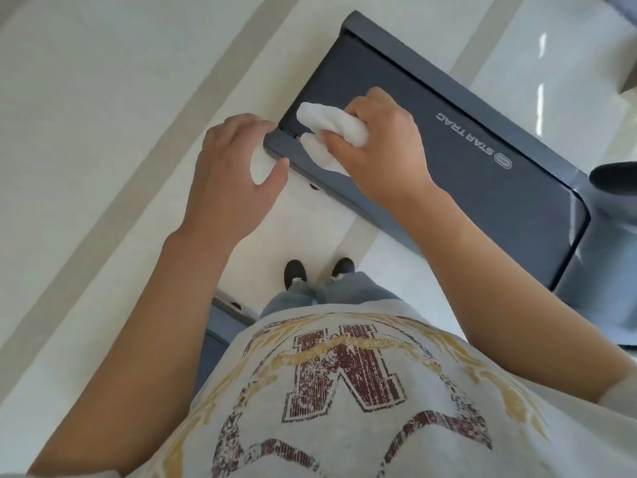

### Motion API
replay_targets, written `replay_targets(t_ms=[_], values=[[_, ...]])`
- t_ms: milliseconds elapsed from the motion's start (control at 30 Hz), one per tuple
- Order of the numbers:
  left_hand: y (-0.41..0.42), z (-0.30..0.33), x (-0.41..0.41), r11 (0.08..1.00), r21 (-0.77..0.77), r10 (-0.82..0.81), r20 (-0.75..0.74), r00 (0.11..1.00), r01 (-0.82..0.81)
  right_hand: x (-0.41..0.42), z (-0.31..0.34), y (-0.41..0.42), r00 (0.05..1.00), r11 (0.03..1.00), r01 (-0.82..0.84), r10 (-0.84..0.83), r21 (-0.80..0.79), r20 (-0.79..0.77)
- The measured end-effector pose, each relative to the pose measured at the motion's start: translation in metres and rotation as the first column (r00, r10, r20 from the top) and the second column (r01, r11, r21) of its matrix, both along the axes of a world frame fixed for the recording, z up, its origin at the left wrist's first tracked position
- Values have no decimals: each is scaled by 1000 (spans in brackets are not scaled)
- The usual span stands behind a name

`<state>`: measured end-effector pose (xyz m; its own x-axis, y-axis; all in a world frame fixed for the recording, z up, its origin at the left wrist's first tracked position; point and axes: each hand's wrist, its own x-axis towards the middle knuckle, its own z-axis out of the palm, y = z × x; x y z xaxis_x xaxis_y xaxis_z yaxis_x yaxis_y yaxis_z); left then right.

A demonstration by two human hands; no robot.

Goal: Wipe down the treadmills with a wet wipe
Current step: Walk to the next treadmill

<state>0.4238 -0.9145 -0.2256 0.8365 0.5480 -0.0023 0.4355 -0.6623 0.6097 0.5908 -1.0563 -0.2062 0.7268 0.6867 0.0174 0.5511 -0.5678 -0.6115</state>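
**Wipe held over the rear corner of the treadmill**

Nearest the lens: pale grey T-shirt [344, 391] with cracked maroon lettering and a yellow wreath print, filling the bottom of the view. Below it, light blue jeans [331, 293] and two dark shoes [294, 270] planted on the glossy cream tiled floor [86, 98].

Right hand [382, 146]: fingers curled tight around a crumpled white wet wipe [331, 127]. One bunched end sticks out past the knuckles; a loose flap hangs down under the thumb. Hand and wipe sit in front of the corner of the dark grey treadmill deck [448, 160]; cannot tell whether the wipe touches the surface.

Left hand [227, 167]: held loosely apart, thumb spread from the fingers, holding nothing. Its fingertips lie at the near corner of the grey side rail [310, 174]; contact not clear.

Treadmill runs diagonally from upper centre to the right edge. White "STAR TRAC" lettering [472, 139] on the far rail, reading upside down from here. A grey upright base [613, 188] shows at the right edge.
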Motion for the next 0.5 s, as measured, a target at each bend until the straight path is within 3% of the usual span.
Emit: replay_targets(t_ms=[267,500], values=[[44,-2,-29,981,-2,196,-4,981,-196,-5,-4,57,986,987,-163,163,-4,-21],[93,3,19,964,48,261,9,965,-261,46,-8,116,971,972,-227,230,60,-59]])
